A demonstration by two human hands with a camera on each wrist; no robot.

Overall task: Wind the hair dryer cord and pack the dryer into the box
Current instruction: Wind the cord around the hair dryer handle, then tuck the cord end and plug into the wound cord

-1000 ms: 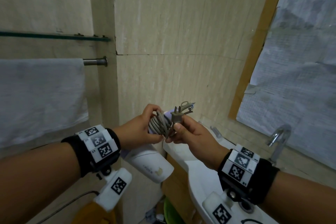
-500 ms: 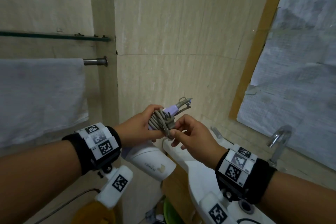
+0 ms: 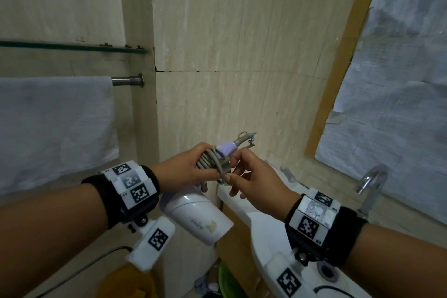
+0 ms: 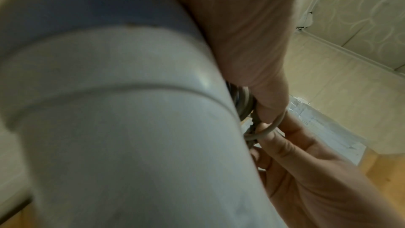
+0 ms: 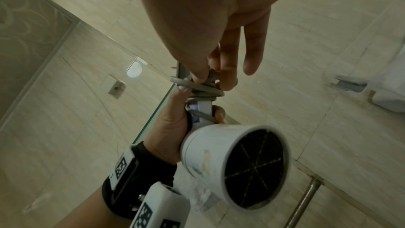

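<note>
A white hair dryer (image 3: 198, 220) with a lilac handle (image 3: 227, 149) hangs barrel-down in front of the tiled wall. Its grey cord (image 3: 211, 164) is wound in several loops round the handle. My left hand (image 3: 193, 172) grips the handle and the coils together. My right hand (image 3: 229, 169) pinches the cord's end against the coil between thumb and forefinger, its other fingers loose. The right wrist view shows the dark barrel grille (image 5: 254, 166) and the cord (image 5: 201, 89) crossing over the handle. The dryer body (image 4: 109, 110) fills the left wrist view. No box is in view.
A white sink (image 3: 266, 237) with a chrome tap (image 3: 370, 189) lies below my right arm. A paper-covered pane (image 3: 387, 104) stands at the right. At the left, a grey towel (image 3: 55, 128) hangs on a bar under a glass shelf (image 3: 72, 46).
My right hand brought the plug down from above the handle into the coil and now pinches there. The left hand kept its grip; the dryer barely shifted.
</note>
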